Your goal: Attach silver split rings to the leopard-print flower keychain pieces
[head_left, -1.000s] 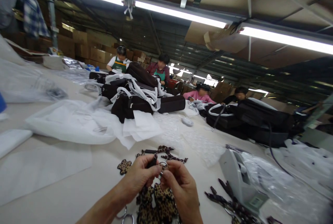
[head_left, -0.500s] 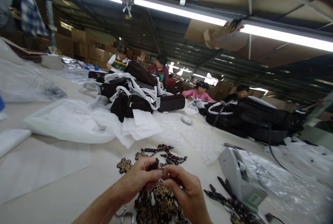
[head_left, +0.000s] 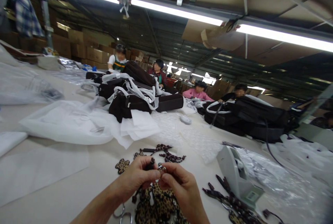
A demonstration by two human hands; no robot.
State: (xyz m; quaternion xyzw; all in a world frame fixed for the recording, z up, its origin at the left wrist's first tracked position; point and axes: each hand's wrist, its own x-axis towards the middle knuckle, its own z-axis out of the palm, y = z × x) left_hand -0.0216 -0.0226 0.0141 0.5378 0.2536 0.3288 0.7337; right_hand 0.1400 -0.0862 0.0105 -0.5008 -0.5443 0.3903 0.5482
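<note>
Left fingers (head_left: 154, 174) pinch a dark strap end (head_left: 152, 162); right fingers (head_left: 172, 167) pinch a metal ring (head_left: 163, 168), between both fingertips. Leopard-print pieces (head_left: 162, 203) lie beneath them on bench (head_left: 102, 163); flower-shaped leopard-print piece (head_left: 122, 166) beyond, leftward.

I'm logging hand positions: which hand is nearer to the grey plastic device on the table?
Right. The right hand is to the left of the grey plastic device, apart from it; the left hand is farther left.
</note>
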